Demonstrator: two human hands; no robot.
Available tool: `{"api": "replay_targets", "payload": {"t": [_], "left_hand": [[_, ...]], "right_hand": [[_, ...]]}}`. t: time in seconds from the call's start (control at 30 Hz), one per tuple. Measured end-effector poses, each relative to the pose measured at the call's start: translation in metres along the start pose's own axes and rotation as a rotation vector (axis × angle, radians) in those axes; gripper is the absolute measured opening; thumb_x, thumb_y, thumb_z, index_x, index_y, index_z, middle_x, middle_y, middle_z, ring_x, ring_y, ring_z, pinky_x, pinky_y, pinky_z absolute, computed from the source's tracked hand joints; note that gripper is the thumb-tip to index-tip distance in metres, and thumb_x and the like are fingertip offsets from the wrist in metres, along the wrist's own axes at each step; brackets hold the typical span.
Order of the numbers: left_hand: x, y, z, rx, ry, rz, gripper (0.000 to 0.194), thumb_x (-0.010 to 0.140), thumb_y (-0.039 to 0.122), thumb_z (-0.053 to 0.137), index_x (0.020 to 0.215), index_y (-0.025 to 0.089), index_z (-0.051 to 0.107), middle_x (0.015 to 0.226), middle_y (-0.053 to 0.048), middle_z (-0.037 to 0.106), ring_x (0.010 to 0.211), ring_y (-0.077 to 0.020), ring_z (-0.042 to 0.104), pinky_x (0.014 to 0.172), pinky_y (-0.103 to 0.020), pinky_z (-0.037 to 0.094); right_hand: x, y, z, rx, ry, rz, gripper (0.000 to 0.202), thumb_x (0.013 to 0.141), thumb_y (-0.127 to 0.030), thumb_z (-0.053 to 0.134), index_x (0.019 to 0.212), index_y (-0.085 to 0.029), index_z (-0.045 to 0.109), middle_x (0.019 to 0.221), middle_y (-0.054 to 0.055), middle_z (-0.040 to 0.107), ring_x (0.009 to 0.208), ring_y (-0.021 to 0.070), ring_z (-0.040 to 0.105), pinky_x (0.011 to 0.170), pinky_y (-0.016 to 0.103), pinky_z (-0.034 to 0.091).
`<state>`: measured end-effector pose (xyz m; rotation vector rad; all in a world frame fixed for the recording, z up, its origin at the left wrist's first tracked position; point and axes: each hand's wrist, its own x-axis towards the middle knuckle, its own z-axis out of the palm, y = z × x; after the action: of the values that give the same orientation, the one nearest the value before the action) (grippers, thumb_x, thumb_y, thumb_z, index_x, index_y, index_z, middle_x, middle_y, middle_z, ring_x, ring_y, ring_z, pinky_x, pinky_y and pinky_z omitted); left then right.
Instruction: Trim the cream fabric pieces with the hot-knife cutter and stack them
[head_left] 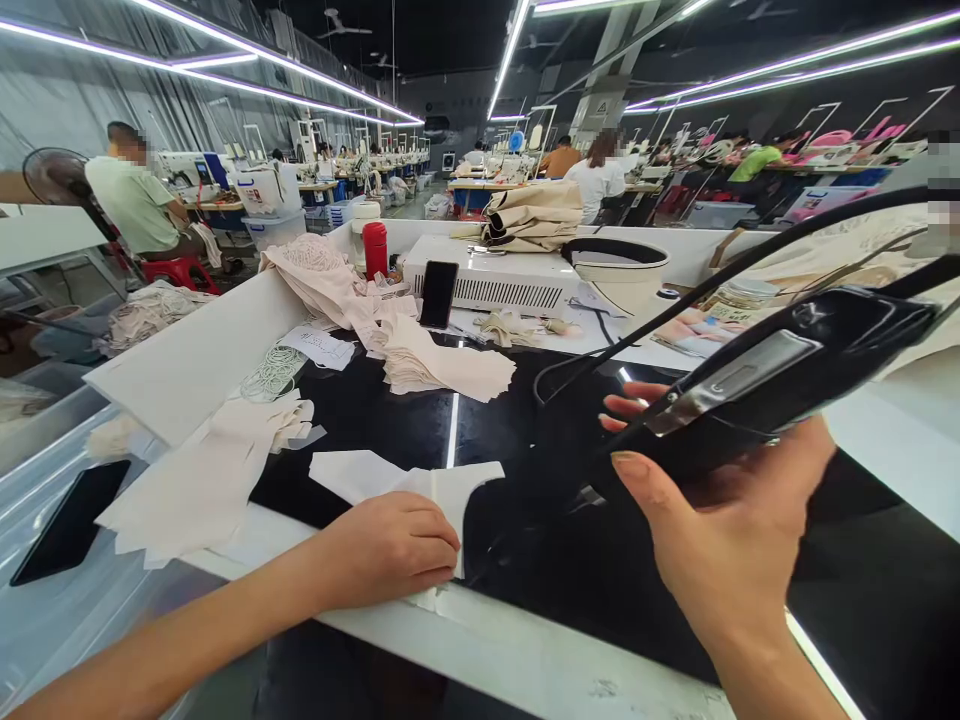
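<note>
My left hand [401, 548] has its fingers bent and pressed together on a white, curved-cut fabric piece [476, 485] at the front edge of the black tabletop [570, 590]. A narrow band crosses the piece and hangs down by my fingers. My right hand [739, 540] grips a black hand-held tool with a cord [772, 365], raised above the tabletop to the right of the fabric. The tool has a metal plate on its side, and its lower left end is hard to tell from the black surface. Its far side and part of my fingers are hidden.
Stacks of cut fabric lie to the left [202, 470] and behind [450, 365]. Behind them are an upright phone [439, 293], a red bottle [374, 250] and a white vented box [487, 285]. The tool's black cable [637, 335] loops across the right. People sit at sewing machines beyond.
</note>
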<state>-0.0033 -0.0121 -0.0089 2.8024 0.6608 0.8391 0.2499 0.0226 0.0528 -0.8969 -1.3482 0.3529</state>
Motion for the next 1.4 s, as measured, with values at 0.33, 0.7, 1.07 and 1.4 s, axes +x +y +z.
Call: {"api": "replay_targets", "payload": {"t": [0.33, 0.7, 1.07, 1.4], "left_hand": [[0.003, 0.0, 0.008, -0.21, 0.052, -0.199, 0.013, 0.097, 0.013, 0.061, 0.089, 0.017, 0.071, 0.097, -0.005, 0.075, 0.091, -0.0167, 0.069, 0.088, -0.028, 0.054], [0.005, 0.0, 0.013, -0.266, 0.06, -0.251, 0.008, 0.094, 0.011, 0.067, 0.091, 0.018, 0.071, 0.1, -0.004, 0.075, 0.095, -0.0173, 0.069, 0.089, -0.028, 0.052], [0.006, 0.0, 0.016, -0.262, 0.042, -0.259, 0.008, 0.094, 0.012, 0.067, 0.09, 0.018, 0.071, 0.1, -0.003, 0.075, 0.096, -0.0169, 0.07, 0.09, -0.029, 0.052], [0.009, 0.001, 0.011, -0.207, 0.004, -0.297, 0.014, 0.103, 0.021, 0.06, 0.096, 0.017, 0.072, 0.105, -0.005, 0.074, 0.098, -0.017, 0.068, 0.092, -0.028, 0.051]], "right_hand": [[-0.011, -0.017, 0.017, 0.327, -0.145, 0.167, 0.042, 0.079, -0.046, 0.084, 0.11, -0.029, 0.062, 0.088, 0.001, 0.067, 0.071, 0.0202, 0.067, 0.062, 0.037, 0.063], [-0.048, -0.037, 0.049, 0.614, -0.163, 0.209, 0.033, 0.087, -0.038, 0.078, 0.111, -0.026, 0.058, 0.078, -0.002, 0.063, 0.061, 0.0154, 0.059, 0.049, 0.029, 0.055], [-0.051, -0.029, 0.052, 0.58, -0.155, 0.178, 0.033, 0.088, -0.038, 0.078, 0.111, -0.025, 0.057, 0.078, -0.001, 0.063, 0.062, 0.0165, 0.06, 0.052, 0.03, 0.055], [-0.053, -0.033, 0.054, 0.556, -0.164, 0.191, 0.035, 0.087, -0.042, 0.078, 0.108, -0.026, 0.056, 0.077, -0.002, 0.062, 0.059, 0.0157, 0.058, 0.051, 0.031, 0.054]]}}
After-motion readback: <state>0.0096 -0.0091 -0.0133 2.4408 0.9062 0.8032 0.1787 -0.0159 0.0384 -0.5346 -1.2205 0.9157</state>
